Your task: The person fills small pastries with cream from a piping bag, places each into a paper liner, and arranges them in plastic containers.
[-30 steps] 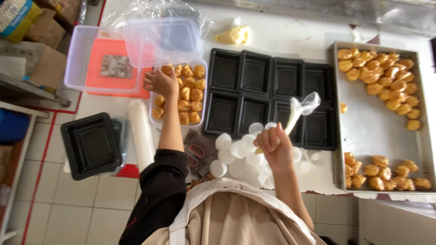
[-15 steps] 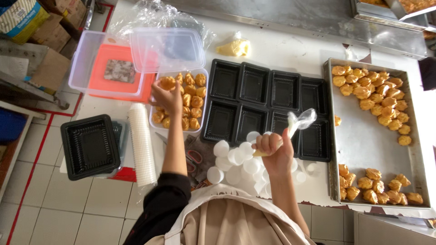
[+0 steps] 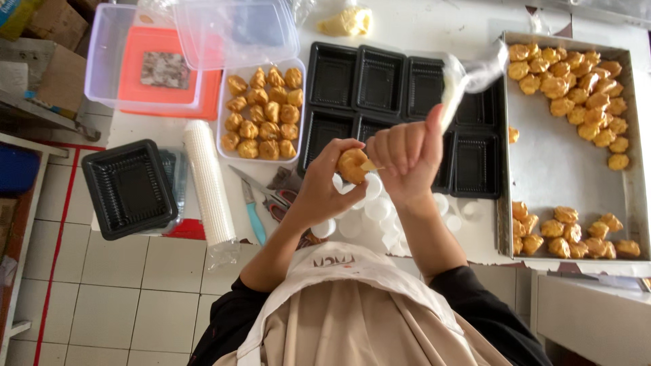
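Above the white counter [image 3: 420, 20], the left hand [image 3: 324, 190] was curled around a round, golden puff [image 3: 352, 165], and the right hand [image 3: 405, 157] was closed on a soft, clear piping bag [image 3: 456, 80] whose tip met the pastry. Glossy black trays [image 3: 380, 74] lay just beyond, a metal pan [image 3: 563, 169] of puffs stood at the right, and small white paper cups [image 3: 376, 207] sat beneath the hands.

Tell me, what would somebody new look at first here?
Probably the two hands in the middle: the left hand holds a golden puff while the right hand presses a piping bag into it. Next, the big metal tray of puffs on the right.
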